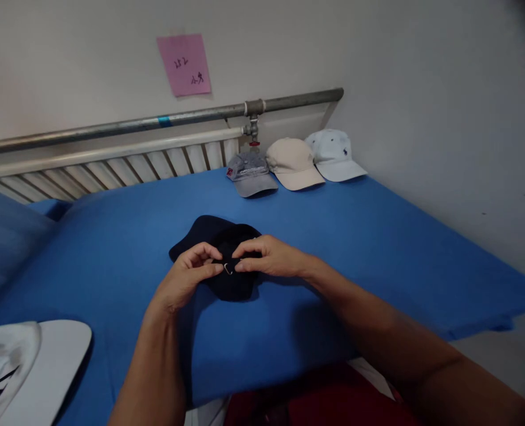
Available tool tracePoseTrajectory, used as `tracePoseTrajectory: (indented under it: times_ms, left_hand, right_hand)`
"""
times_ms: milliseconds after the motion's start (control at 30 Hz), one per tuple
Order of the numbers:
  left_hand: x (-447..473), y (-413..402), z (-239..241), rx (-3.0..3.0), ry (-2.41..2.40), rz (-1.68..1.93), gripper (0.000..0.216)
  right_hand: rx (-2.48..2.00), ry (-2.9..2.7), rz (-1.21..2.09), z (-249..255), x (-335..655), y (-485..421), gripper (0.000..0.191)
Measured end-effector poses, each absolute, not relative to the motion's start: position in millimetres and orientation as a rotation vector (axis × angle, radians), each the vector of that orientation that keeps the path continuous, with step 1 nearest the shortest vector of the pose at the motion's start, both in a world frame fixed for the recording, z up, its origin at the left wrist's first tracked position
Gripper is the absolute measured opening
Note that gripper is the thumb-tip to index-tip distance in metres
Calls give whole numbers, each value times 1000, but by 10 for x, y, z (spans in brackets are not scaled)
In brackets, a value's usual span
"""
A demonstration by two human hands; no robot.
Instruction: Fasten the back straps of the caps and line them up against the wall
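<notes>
A dark navy cap (231,290) lies on the blue-covered table (124,254) in front of me, its brim pointing to the far left. At its back strap sits a small metal buckle (228,269). My left hand (190,271) pinches the strap just left of the buckle, thumb and fingers close together. From the other side, my right hand (271,257) pinches the strap to the right of the buckle. The fingertips hide part of the strap, so how it runs through the buckle cannot be made out.
Against the back stand a grey cap (251,171), a beige cap (292,164) and a white cap (335,155). Another white cap (44,367) lies at the near left. A radiator (133,171) and a metal pipe (111,132) run along the wall.
</notes>
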State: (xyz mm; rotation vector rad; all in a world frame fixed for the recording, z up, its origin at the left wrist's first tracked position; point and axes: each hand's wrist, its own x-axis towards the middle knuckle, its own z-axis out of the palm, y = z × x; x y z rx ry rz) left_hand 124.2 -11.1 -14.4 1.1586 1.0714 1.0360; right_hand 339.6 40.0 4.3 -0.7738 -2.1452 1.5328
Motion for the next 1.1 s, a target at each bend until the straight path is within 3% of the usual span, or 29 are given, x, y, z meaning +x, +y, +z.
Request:
tracePoseTrajectory:
  times_ms: [200,467,900,1100]
  left_hand:
    - [1185,-115,-127,1264,1037,922,29]
    - [1252,-119,-134,1123,973,1118,22]
    - [1290,-103,-163,1085,1000,1103,19]
    - [1346,-105,-151,1076,1044,1099,19]
  right_hand:
    - [-795,-2128,1556,42,3402,404,16]
    - [-798,-2049,1479,56,3365,377,10]
    - [-737,-2121,1350,31,3342,366,14]
    - [-797,-2195,1238,18,3333,355,5]
